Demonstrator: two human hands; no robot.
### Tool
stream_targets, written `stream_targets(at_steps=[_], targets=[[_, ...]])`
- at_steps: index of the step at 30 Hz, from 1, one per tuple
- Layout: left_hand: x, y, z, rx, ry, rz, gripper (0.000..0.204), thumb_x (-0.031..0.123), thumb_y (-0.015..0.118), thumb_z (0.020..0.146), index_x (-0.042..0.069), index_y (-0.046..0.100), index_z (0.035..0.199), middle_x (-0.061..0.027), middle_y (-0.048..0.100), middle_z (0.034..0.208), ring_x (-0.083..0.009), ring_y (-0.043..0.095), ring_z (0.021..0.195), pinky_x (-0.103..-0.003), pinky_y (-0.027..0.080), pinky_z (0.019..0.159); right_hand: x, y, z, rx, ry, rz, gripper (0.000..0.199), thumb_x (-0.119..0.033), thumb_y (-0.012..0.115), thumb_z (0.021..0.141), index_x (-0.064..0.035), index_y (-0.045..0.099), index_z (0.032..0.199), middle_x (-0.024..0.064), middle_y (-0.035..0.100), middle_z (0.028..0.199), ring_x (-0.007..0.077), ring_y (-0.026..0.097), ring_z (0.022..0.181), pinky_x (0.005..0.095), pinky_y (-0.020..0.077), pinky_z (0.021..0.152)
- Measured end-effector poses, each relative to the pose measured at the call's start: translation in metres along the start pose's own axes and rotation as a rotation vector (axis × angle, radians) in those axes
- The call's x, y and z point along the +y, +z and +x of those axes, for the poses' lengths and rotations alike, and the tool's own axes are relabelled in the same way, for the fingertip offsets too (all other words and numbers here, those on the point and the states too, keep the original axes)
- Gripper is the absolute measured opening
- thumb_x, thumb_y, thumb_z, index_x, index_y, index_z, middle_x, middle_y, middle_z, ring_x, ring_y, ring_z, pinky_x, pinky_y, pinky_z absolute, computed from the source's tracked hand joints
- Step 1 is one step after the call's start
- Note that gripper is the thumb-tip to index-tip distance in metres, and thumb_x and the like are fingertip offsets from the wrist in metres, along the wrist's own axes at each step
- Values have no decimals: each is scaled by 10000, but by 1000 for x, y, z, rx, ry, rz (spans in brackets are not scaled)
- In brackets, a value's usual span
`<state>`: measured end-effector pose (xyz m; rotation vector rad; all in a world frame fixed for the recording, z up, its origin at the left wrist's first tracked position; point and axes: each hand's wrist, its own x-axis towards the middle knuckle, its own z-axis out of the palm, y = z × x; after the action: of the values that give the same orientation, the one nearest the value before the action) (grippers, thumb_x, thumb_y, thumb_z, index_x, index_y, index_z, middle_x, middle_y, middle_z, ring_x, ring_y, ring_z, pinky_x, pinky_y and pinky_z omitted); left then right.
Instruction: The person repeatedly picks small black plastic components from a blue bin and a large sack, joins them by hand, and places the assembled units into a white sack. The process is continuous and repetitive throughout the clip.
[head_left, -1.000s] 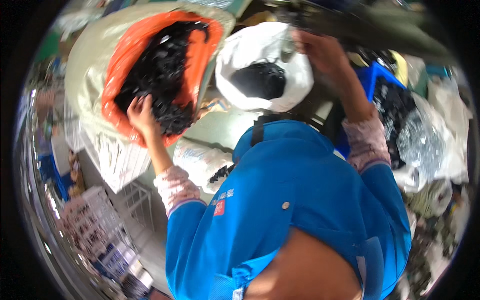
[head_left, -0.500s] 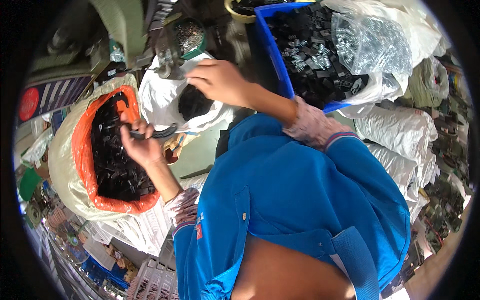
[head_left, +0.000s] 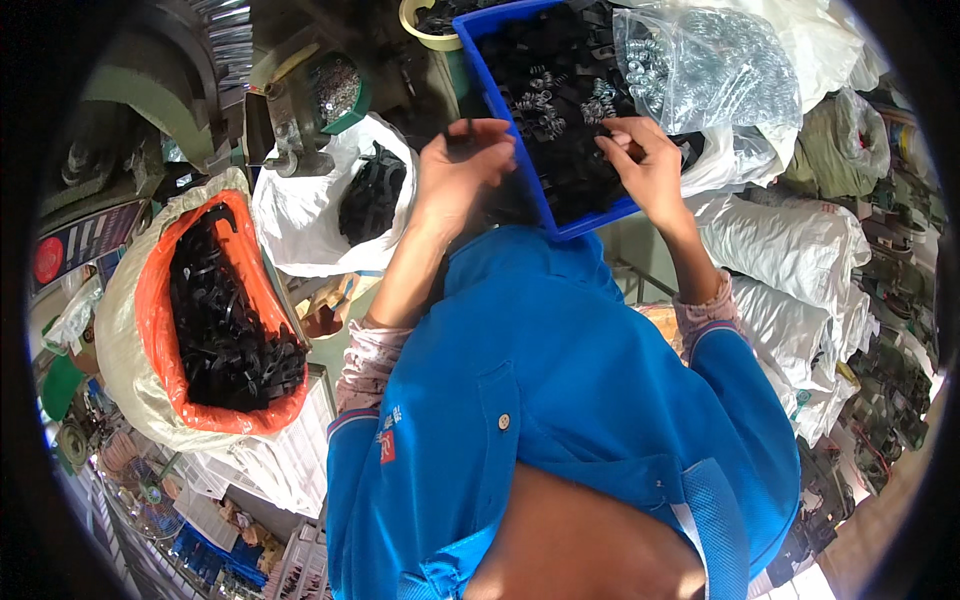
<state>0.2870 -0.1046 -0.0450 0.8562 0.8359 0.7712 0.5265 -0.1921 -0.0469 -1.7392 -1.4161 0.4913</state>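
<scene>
My left hand (head_left: 458, 175) is at the left wall of the blue bin (head_left: 520, 165), slightly smeared by motion. Its fingers are curled round a dark piece, which looks like a black part and is mostly hidden. Over the right side of the bin is my right hand (head_left: 648, 168), with thumb and fingertips pinched together. What lies between those fingertips is too small to make out. Black parts (head_left: 575, 180) fill the bin, and loose metal springs (head_left: 545, 115) lie on top of them. A clear plastic bag of springs (head_left: 710, 70) rests at the bin's right.
A white sack (head_left: 300, 235) of black pieces stands beside machinery (head_left: 290, 130) and a green cup of small metal parts (head_left: 340, 95). Further left sits an orange-lined sack (head_left: 160, 330) of black parts. White bundles (head_left: 790, 240) are stacked at right.
My left hand has moved from the orange-lined sack rightward to the blue bin's edge. My right hand has gone from beside the machinery to above the bin's contents.
</scene>
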Motion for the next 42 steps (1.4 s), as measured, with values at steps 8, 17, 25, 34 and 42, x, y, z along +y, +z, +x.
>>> stream_targets(at_steps=[8,17,25,34,42], targets=[[4,10,-6,-385,-234,308,300,42,772,802,11,580,1031,-55,642,977,-138,637,844,-278,564,668,-29,8,-24,-378,191,686,142,22,661,877,43,676,1017,109,648,1111,130,648,882,236,515,769],[6,-17,-15,-114,-55,67,245,-8,715,811,3,617,1036,-67,651,907,-117,622,723,-248,523,579,27,39,58,-158,-282,-289,104,-101,653,841,-78,694,934,130,647,911,371,642,827,439,533,693],[-1,-32,-14,-17,10,23,209,18,684,842,-14,626,1040,-96,677,921,-123,616,689,-253,519,572,55,79,98,-324,-434,-858,86,-62,583,765,-83,654,808,86,601,886,290,629,906,443,528,653],[-2,-25,3,-24,26,-65,179,-12,642,890,-17,619,1067,-96,665,988,-176,663,848,-364,623,722,32,34,100,-436,-149,-251,119,-79,668,803,-50,648,916,161,656,943,312,665,810,393,556,698],[9,9,25,-24,263,434,292,55,776,791,14,653,1053,-47,675,957,-110,640,846,-248,536,767,-16,0,78,-535,176,576,228,-120,650,937,29,658,1110,85,693,937,120,652,835,252,537,741]])
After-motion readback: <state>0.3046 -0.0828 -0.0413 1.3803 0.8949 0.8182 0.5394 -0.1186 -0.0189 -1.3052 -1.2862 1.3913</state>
